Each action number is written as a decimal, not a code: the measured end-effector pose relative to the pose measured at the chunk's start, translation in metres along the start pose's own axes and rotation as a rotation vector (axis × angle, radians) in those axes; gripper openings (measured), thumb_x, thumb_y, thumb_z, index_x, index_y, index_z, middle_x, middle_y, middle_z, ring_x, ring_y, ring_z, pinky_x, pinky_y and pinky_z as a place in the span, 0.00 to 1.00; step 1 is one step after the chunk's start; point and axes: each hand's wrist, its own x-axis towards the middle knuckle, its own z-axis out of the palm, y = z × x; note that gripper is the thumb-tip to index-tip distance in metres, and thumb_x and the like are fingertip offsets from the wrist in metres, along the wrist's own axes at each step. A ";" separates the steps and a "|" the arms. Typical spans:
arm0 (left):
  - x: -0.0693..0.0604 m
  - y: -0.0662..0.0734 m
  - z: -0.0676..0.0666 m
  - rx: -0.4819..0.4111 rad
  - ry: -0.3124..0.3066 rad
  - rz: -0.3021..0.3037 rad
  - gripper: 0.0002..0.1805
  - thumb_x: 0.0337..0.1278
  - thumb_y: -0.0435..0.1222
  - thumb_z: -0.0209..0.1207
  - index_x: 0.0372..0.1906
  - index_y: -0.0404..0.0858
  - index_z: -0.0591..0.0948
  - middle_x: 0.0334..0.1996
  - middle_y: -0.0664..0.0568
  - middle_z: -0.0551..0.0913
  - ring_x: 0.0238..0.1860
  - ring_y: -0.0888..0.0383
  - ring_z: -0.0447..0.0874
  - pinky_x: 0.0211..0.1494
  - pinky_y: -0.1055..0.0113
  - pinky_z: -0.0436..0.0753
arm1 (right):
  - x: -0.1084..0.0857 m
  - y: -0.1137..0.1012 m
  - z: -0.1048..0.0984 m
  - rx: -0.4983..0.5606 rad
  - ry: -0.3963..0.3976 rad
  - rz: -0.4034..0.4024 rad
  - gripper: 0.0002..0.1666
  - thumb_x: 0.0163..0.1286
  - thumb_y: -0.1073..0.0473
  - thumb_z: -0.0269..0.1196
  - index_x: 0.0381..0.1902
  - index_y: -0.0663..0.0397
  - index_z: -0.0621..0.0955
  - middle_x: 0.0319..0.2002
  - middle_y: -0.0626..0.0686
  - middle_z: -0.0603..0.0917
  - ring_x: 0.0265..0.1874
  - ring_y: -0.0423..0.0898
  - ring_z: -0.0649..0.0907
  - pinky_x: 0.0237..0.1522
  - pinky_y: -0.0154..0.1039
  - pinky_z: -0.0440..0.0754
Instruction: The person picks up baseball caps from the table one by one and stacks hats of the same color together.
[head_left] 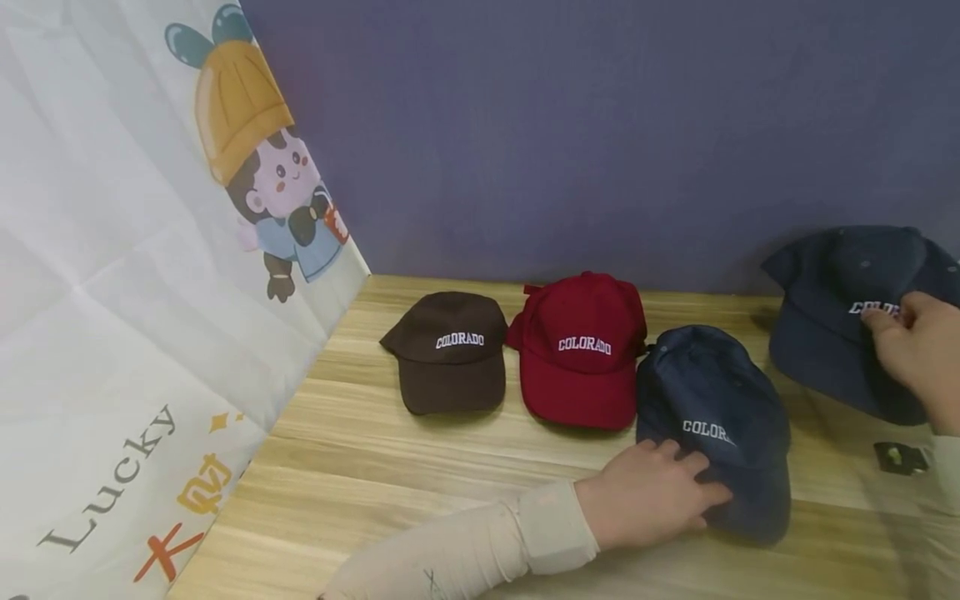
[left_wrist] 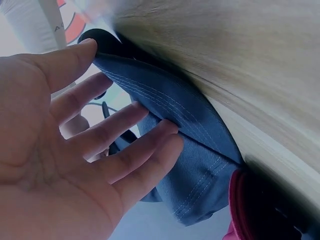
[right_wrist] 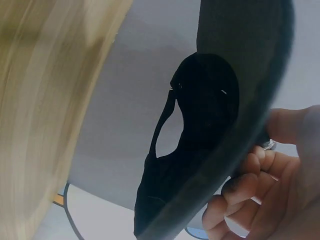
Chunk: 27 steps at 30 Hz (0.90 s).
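Note:
My right hand [head_left: 918, 350] pinches the front of a dark navy cap [head_left: 821, 333] by its COLORADO lettering, holding it off the table at the right. From below, the right wrist view shows that cap's dark inside [right_wrist: 200, 115] and back strap opening, with curled fingers beside the brim. My left hand [head_left: 656, 492] is at a second navy cap [head_left: 720, 383] on the table, fingers spread over the brim's left side. In the left wrist view, the left fingers [left_wrist: 145, 155] are loosely extended beside this cap's brim [left_wrist: 170, 95]; whether every fingertip touches is unclear.
A red cap [head_left: 585, 317] sits left of the navy one, and a brown cap [head_left: 453, 358] left of that, on the wooden table [head_left: 360, 500]. A purple-grey wall [head_left: 570, 142] stands behind. White printed fabric [head_left: 112, 275] borders the left. A small black object [head_left: 900, 457] is by the right sleeve.

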 end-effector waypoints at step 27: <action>-0.001 0.000 0.000 0.007 0.017 -0.004 0.24 0.70 0.60 0.55 0.69 0.71 0.71 0.60 0.68 0.77 0.50 0.65 0.78 0.46 0.73 0.75 | -0.003 -0.028 -0.014 0.059 0.011 0.037 0.21 0.71 0.56 0.56 0.21 0.62 0.65 0.09 0.39 0.59 0.13 0.37 0.61 0.17 0.38 0.57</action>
